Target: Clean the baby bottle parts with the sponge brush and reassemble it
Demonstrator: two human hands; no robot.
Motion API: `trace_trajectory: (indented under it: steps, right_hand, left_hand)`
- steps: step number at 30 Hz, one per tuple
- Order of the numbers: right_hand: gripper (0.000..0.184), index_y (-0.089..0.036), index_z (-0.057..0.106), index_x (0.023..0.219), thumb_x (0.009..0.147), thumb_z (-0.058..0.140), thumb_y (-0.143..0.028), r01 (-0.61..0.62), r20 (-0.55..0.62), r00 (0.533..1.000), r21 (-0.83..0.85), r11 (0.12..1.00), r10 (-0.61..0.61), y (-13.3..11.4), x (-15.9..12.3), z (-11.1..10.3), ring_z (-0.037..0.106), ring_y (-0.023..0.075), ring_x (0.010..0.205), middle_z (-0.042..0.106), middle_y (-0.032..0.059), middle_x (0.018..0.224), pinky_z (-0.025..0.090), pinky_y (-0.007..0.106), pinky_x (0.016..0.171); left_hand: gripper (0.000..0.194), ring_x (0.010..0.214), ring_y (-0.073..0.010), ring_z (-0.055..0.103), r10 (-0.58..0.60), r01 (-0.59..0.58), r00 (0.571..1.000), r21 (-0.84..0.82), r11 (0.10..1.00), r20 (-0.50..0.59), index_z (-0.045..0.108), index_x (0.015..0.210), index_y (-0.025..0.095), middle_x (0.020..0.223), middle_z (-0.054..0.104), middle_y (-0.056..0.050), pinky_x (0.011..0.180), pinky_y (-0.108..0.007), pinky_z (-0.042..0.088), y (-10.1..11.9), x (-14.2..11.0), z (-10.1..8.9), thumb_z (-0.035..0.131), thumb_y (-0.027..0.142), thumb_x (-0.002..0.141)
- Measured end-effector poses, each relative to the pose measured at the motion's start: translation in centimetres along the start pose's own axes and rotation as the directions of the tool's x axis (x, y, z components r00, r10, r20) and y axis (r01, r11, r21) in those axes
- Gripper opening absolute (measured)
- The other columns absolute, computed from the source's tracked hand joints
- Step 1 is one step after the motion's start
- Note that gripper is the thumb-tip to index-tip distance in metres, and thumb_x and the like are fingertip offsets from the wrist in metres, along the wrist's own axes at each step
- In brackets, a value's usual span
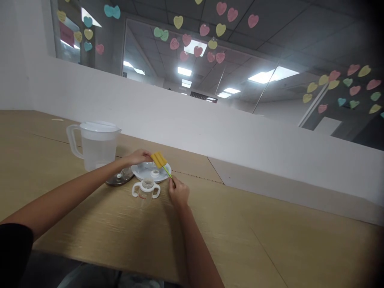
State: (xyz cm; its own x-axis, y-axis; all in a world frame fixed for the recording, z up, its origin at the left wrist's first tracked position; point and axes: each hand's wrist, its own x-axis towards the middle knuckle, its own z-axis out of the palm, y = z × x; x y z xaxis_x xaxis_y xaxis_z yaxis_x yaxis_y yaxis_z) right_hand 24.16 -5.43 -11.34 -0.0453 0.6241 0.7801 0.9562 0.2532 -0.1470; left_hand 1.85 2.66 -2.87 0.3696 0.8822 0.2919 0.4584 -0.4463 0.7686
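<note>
My right hand (179,193) is closed round the thin green handle of a sponge brush (159,159), whose yellow ribbed head points up and to the left. At the head's left edge, the fingers of my left hand (139,157) are bent against the sponge, their tips partly hidden. Below the brush lies a white plate (137,174) with a small white bottle collar (155,173) on it. In front of the plate, between my forearms, stands an open clear baby bottle (146,196) with two white side handles.
A lidded clear pitcher (100,146) with liquid inside stands behind my left forearm. Beside the plate, a dark round tray (120,180) carries a small white-tipped piece. A white wall (180,128) with windows above it runs behind the wooden table (240,240).
</note>
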Motion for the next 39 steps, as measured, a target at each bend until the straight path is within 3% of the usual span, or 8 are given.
trace_trajectory:
  steps: [3, 8, 13, 20, 27, 32, 36, 39]
  right_hand:
    - [0.03, -0.021, 0.068, 0.098, 0.089, 0.041, -0.033, -0.042, -0.023, 0.999, -0.033, 0.999, 0.041, 0.1, 0.0, 0.1, 0.056, 0.0085, 0.051, 0.067, 0.0022, 0.065, 0.026, 0.022, 0.049]
    - [0.031, -0.021, 0.069, 0.091, 0.088, 0.04, -0.033, -0.112, -0.014, 0.994, -0.086, 0.99, 0.111, 0.3, 0.1, 0.2, 0.054, 0.0091, 0.049, 0.067, 0.0024, 0.063, 0.024, 0.023, 0.048]
    - [0.029, -0.022, 0.069, 0.092, 0.088, 0.042, -0.032, -0.153, -0.005, 0.988, -0.09, 0.984, 0.153, 0.4, 0.1, 0.2, 0.054, 0.01, 0.049, 0.067, 0.0029, 0.064, 0.022, 0.024, 0.049]
    - [0.029, -0.022, 0.068, 0.092, 0.088, 0.042, -0.032, -0.157, 0.015, 0.987, -0.108, 0.982, 0.16, 0.3, 0.0, 0.0, 0.053, 0.01, 0.049, 0.067, 0.0031, 0.064, 0.023, 0.023, 0.049]
    - [0.026, -0.022, 0.069, 0.091, 0.086, 0.045, -0.031, -0.151, 0.011, 0.988, -0.093, 0.984, 0.152, 0.2, 0.0, 0.0, 0.054, 0.0105, 0.049, 0.067, 0.0034, 0.064, 0.022, 0.023, 0.049]
    - [0.027, -0.022, 0.069, 0.092, 0.087, 0.045, -0.033, -0.165, 0.02, 0.986, -0.092, 0.982, 0.168, 0.1, 0.0, -0.2, 0.055, 0.0112, 0.05, 0.068, 0.0034, 0.064, 0.022, 0.023, 0.049]
    - [0.028, -0.022, 0.069, 0.092, 0.087, 0.044, -0.033, -0.164, 0.022, 0.986, -0.094, 0.982, 0.166, 0.0, 0.0, -0.4, 0.054, 0.0112, 0.05, 0.068, 0.004, 0.065, 0.022, 0.023, 0.049]
    - [0.027, -0.023, 0.069, 0.092, 0.087, 0.044, -0.033, -0.161, 0.031, 0.986, -0.08, 0.984, 0.163, 0.1, 0.1, -0.4, 0.054, 0.0108, 0.05, 0.069, 0.0038, 0.067, 0.023, 0.023, 0.049]
  left_hand:
    - [0.045, 0.078, -0.016, 0.06, -0.033, 0.0, 0.968, -0.13, 0.991, -0.251, 0.064, 0.089, 0.015, 0.089, 0.068, -0.006, 0.069, -0.024, 0.046, 0.2, -0.3, -0.4, 0.056, 0.053, 0.065]
    - [0.056, 0.076, -0.015, 0.056, -0.097, 0.017, 0.814, -0.145, 0.989, -0.572, 0.058, 0.087, 0.014, 0.081, 0.063, -0.007, 0.068, -0.024, 0.043, -1.3, -1.7, -2.7, 0.031, 0.062, 0.075]
    - [0.039, 0.068, -0.0179, 0.057, -0.06, 0.162, 0.936, 0.273, 0.948, -0.348, 0.06, 0.073, 0.019, 0.071, 0.064, -0.003, 0.063, -0.026, 0.039, -4.6, -5.2, -4.8, 0.052, 0.056, 0.066]
    - [0.031, 0.074, -0.0195, 0.061, -0.157, 0.18, 0.984, 0.444, 0.878, -0.089, 0.062, 0.075, 0.022, 0.076, 0.067, -0.003, 0.064, -0.025, 0.04, -7.5, -6.6, -3.2, 0.047, 0.049, 0.069]
    - [0.046, 0.099, -0.0276, 0.057, -0.083, 0.198, 0.974, 0.605, 0.771, -0.212, 0.058, 0.109, 0.016, 0.108, 0.062, -0.013, 0.079, -0.033, 0.042, -3.1, -4.3, -3.1, 0.045, 0.043, 0.074]
    - [0.031, 0.101, -0.0236, 0.055, -0.03, 0.03, 0.999, 0.658, 0.752, -0.011, 0.067, 0.096, 0.024, 0.106, 0.064, -0.006, 0.089, -0.032, 0.039, 0.0, -0.4, -0.1, 0.048, 0.035, 0.075]
    - [0.02, 0.101, -0.0284, 0.053, -0.136, 0.02, 0.984, 0.682, 0.731, 0.117, 0.071, 0.076, 0.025, 0.094, 0.066, -0.007, 0.088, -0.038, 0.039, -0.3, 1.4, 3.8, 0.065, 0.037, 0.062]
    - [0.027, 0.107, -0.0313, 0.049, -0.173, 0.035, 0.976, 0.698, 0.715, 0.129, 0.071, 0.082, 0.026, 0.1, 0.063, -0.009, 0.092, -0.043, 0.036, -0.9, 1.9, 5.3, 0.067, 0.04, 0.06]
